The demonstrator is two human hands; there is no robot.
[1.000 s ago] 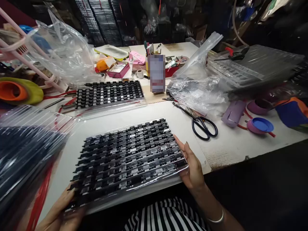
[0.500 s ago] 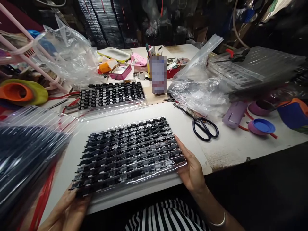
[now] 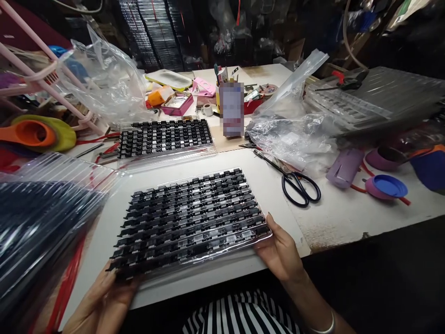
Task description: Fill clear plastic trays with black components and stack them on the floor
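A clear plastic tray (image 3: pixel 222 253) filled with rows of small black parts with metal pins (image 3: pixel 194 208) is held by both my hands, tilted over the white tabletop. My left hand (image 3: pixel 104 297) grips its near left corner, with the fingers partly hidden underneath. At the right end, my right hand (image 3: pixel 283 253) has its thumb by the rim and its fingers below the tray. A second tray of similar black parts (image 3: pixel 165 139) lies farther back on the table.
Dark-handled scissors (image 3: pixel 301 188) lie to the right, beside crumpled clear plastic bags (image 3: pixel 292 139). Stacked clear trays (image 3: pixel 45 222) stand at the left, and more trays (image 3: pixel 378 97) at the back right. Purple cups (image 3: pixel 385 185) sit near the right edge. A pen holder (image 3: pixel 218 95) stands at the back.
The view has shifted slightly, so the background sits a little farther right. My right hand has slid a little nearer along the tray's right end. Both hands still hold the tray.
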